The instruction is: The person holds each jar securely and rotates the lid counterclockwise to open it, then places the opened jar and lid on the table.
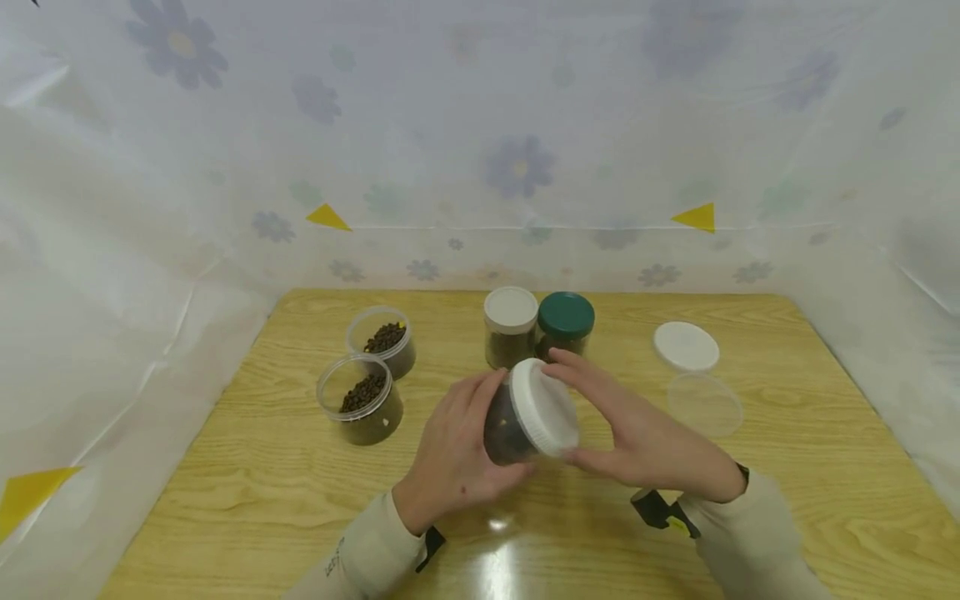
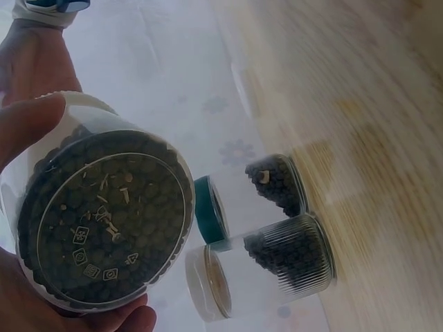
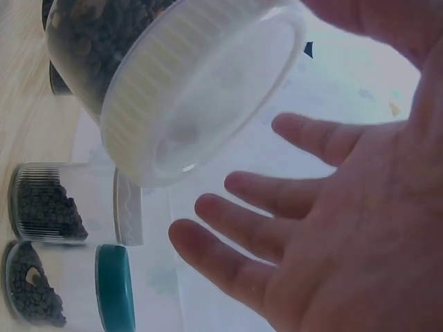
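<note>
My left hand (image 1: 459, 450) grips a clear jar (image 1: 504, 427) of dark beans, tilted above the table with its lid toward the right. Through the jar's base (image 2: 111, 214), the left wrist view shows the beans and some pale bits. A white ribbed lid (image 1: 551, 408) covers its mouth. Around the lid's right side is my right hand (image 1: 648, 429), thumb and fingers apart. In the right wrist view, the fingers (image 3: 277, 197) are spread and stand clear of the lid; whether the thumb touches it cannot be told.
Behind the held jar stand a white-lidded jar (image 1: 510, 337) and a green-lidded jar (image 1: 566, 321), side by side. Two uncovered jars, a nearer one (image 1: 371, 425) and a farther one (image 1: 397, 357), hold dark beans at left. A white lid (image 1: 686, 347) and a clear disc (image 1: 705, 405) lie at right.
</note>
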`<state>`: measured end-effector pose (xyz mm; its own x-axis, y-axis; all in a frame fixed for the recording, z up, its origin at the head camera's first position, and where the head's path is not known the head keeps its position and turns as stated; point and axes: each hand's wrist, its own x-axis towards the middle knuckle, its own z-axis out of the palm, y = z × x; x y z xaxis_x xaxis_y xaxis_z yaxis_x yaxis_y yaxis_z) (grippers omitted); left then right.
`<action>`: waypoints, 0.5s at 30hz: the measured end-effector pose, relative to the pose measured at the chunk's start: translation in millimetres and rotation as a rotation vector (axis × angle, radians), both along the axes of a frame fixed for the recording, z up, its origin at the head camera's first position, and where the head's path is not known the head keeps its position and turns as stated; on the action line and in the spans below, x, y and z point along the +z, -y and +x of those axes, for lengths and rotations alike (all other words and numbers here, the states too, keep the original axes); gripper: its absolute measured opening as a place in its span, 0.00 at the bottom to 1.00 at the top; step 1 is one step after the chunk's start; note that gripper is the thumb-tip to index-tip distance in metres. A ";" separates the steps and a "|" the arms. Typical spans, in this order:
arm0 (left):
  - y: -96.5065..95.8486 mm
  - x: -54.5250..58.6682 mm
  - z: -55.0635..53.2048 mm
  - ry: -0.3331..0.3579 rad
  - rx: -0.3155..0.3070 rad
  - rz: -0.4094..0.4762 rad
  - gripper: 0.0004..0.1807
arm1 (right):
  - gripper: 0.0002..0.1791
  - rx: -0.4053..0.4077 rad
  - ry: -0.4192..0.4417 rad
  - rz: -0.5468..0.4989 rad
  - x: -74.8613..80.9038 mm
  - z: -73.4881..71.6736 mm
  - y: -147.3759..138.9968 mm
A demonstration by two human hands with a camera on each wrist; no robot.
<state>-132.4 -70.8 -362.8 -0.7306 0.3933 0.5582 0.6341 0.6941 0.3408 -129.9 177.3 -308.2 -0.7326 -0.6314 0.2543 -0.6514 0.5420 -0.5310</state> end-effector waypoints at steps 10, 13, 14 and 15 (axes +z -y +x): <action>-0.6 1.6 -0.8 -0.006 0.011 -0.011 0.57 | 0.31 -0.206 0.229 -0.040 9.2 -1.5 3.3; -1.8 1.9 -0.6 -0.014 0.006 -0.012 0.57 | 0.31 -0.261 0.259 -0.016 10.0 -1.9 7.3; -2.2 1.7 -0.6 -0.022 0.002 -0.016 0.56 | 0.31 -0.278 0.265 -0.002 10.3 -2.1 8.7; -2.6 1.4 -0.6 -0.028 -0.002 -0.019 0.56 | 0.32 -0.293 0.271 0.015 10.7 -2.3 10.0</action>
